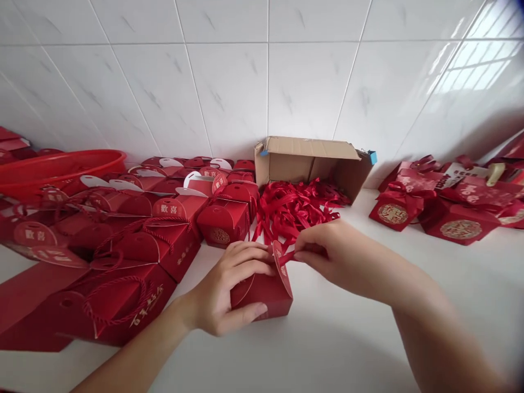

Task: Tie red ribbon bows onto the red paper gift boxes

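A small red gift box [272, 295] stands on the white table in front of me. My left hand [229, 286] wraps over it from the left, thumb on the near side and fingers across the top. At the box's upper right flap, my right hand [317, 248] pinches a red ribbon [287, 257] between thumb and forefinger. The ribbon's far end is hidden behind the flap. Just beyond lies a tangled heap of red ribbons [290, 210], spilling from a cardboard box [311, 146] tipped on its side.
Rows of red gift boxes [164, 256] with rope handles crowd the left, a red plastic basin [61, 166] behind them. Several ribbon-tied boxes [458, 224] stand at the right. A white tiled wall [229, 82] closes off the back of the table [327, 349].
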`<state>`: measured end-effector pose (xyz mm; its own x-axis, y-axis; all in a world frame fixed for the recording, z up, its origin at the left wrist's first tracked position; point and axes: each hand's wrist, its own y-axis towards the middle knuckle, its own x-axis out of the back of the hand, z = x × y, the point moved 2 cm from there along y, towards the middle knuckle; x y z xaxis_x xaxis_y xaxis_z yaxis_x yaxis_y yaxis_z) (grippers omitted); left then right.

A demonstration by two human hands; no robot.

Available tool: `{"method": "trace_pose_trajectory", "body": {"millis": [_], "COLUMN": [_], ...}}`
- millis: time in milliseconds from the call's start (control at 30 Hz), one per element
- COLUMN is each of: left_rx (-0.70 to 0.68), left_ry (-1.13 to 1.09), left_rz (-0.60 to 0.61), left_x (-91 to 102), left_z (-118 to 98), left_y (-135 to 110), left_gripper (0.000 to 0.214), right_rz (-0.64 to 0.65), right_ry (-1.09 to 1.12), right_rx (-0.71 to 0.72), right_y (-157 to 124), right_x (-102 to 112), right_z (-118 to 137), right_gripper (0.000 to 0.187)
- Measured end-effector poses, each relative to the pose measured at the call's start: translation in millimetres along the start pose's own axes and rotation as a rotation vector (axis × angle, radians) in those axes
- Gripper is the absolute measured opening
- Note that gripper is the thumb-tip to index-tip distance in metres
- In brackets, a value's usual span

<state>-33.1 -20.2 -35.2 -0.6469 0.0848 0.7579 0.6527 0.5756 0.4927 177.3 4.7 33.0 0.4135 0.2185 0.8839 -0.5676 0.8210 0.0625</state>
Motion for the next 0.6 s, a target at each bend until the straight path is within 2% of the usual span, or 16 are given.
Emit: {"method": "trace_pose_trajectory", "body": {"millis": [233, 433, 600], "left_rx": [0.014, -0.016, -0.027], "left_ry": [-0.024, -0.044, -0.045], "left_rz": [-0.04, -0.04, -0.058], "left_x": [-2.3, -2.7, -2.2], "left_z": [-0.4, -2.6, -3.4], "left_y": [-2.9, -1.1, 0.6], "left_gripper": [0.049, 0.054, 0.05], "right_rz": [-0.023, -0.032, -0.052], "right_ry": [-0.034, 0.008, -0.024], "right_rx": [-0.098, -0.039, -0.046], "right_y": [2.9, -0.2, -4.4], "right_x": [-8.5, -9.6, -6.3], "right_z": [-4.9, 2.0, 2.4], "right_gripper": [0.022, 0.022, 0.025]}}
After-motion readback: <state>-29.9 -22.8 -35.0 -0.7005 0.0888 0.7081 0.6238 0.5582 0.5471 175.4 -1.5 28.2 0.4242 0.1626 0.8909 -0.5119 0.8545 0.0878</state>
